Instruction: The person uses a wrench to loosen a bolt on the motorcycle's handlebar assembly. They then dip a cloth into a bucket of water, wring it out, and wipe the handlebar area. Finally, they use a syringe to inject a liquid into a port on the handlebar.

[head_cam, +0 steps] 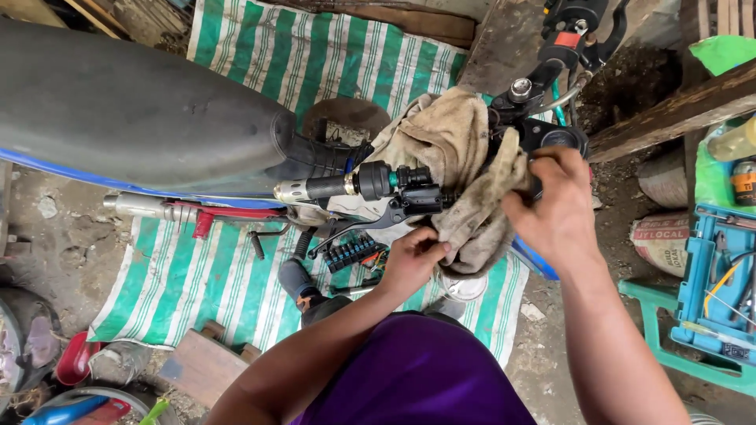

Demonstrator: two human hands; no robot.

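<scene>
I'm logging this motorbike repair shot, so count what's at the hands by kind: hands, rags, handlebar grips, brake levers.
Hands: 2, left hand and right hand, both on the rag
Rags: 1, beige rag draped over the handlebar
Handlebar grips: 1, black grip
Brake levers: 1, black lever
Total: 5

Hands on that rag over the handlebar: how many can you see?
2. The left hand grips the dirty beige rag from below, near the brake lever; the right hand clutches it from the right. No other hands are in view.
</scene>
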